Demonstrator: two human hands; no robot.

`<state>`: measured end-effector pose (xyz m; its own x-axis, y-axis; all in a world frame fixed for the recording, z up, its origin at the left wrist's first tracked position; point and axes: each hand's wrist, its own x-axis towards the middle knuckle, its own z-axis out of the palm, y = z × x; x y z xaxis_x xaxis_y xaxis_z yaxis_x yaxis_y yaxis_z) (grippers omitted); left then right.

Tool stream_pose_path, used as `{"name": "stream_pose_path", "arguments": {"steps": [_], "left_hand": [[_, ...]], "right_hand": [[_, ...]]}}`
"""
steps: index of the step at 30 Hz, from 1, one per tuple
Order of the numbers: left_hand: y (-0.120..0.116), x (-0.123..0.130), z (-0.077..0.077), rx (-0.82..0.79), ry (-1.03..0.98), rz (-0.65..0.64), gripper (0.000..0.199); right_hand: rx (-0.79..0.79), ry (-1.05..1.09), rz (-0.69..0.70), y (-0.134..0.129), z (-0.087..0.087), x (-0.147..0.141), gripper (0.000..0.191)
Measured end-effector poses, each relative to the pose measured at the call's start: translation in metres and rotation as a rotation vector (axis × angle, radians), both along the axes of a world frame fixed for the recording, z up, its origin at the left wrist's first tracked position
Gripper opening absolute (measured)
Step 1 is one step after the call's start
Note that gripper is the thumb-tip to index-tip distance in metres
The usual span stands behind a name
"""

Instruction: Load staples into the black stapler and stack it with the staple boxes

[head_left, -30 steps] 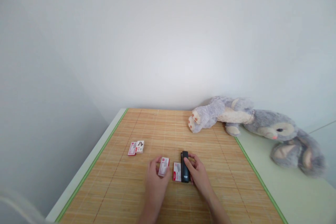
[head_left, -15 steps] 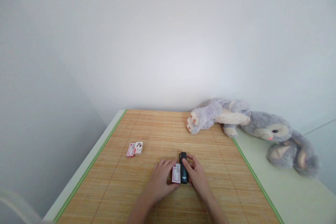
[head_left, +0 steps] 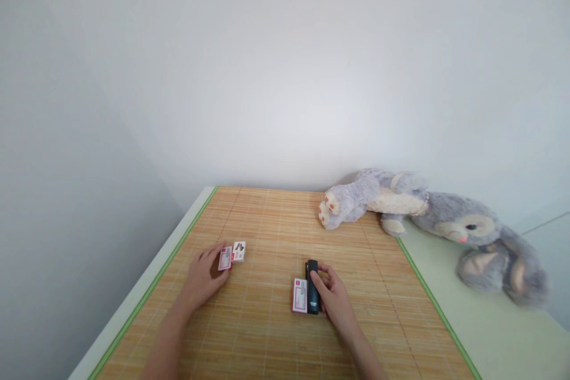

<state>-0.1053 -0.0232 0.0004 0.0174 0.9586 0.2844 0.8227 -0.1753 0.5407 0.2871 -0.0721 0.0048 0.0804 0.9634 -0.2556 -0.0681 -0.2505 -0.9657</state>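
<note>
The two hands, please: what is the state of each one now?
Left hand: curled around the far-left pink-and-white box; whether it grips cannot be told.
Right hand: closed on the black stapler, thumb on top.

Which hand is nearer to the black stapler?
Right. The right hand grips the black stapler; the left hand is off to its left, at a small red-and-white box.
</note>
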Motion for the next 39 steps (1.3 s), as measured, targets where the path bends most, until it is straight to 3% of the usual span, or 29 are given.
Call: {"name": "stream_pose_path", "arguments": {"steps": [2,4,6,8,11,14,18,20,22,25,27,29,31,36,39], "left_hand": [[-0.013,0.003,0.001,-0.005,-0.013,0.005,0.055],[-0.032,0.023,0.004,-0.005,-0.055,0.023,0.053],[-0.052,0.061,0.009,-0.015,-0.108,-0.038,0.054],[-0.066,0.108,0.018,-0.059,-0.146,-0.187,0.058],[-0.068,0.169,0.034,-0.122,-0.162,-0.362,0.065],[-0.058,0.196,0.043,-0.147,-0.134,-0.451,0.066],[-0.047,0.195,0.035,-0.142,-0.142,-0.485,0.071],[-0.042,0.181,0.026,-0.088,-0.183,-0.405,0.066],[-0.033,0.158,0.018,0.006,-0.219,-0.188,0.046],[-0.014,0.112,0.013,0.088,-0.278,0.340,0.042],[-0.002,0.086,0.013,0.056,-0.300,0.456,0.050],[0.010,0.076,0.011,-0.011,-0.327,0.418,0.052],[0.019,0.086,0.007,-0.080,-0.364,0.313,0.049],[0.022,0.163,-0.006,-0.186,-0.451,0.033,0.044],[0.014,0.203,-0.010,-0.217,-0.484,-0.063,0.037]], "right_hand": [[0.001,0.000,0.000,0.001,-0.002,0.000,0.071],[0.003,-0.001,0.000,0.001,-0.004,0.001,0.070],[0.011,-0.006,0.005,0.001,-0.005,0.001,0.068],[0.020,-0.015,0.012,0.000,-0.005,0.001,0.068],[0.023,-0.023,0.022,0.000,-0.003,0.001,0.069],[0.030,-0.022,0.022,0.001,-0.002,0.000,0.069],[0.055,-0.048,0.015,-0.002,-0.007,0.004,0.068],[0.108,-0.117,-0.022,-0.009,-0.011,0.010,0.063],[0.168,-0.220,-0.066,-0.021,-0.015,0.016,0.061],[0.249,-0.416,-0.007,-0.044,-0.018,0.023,0.080],[0.280,-0.534,0.085,-0.054,-0.018,0.023,0.101],[0.274,-0.614,0.155,-0.058,-0.019,0.020,0.115],[0.274,-0.683,0.203,-0.056,-0.020,0.014,0.121],[0.355,-0.859,0.249,-0.044,-0.026,0.004,0.124],[0.378,-0.905,0.278,-0.043,-0.028,0.001,0.119]]}}
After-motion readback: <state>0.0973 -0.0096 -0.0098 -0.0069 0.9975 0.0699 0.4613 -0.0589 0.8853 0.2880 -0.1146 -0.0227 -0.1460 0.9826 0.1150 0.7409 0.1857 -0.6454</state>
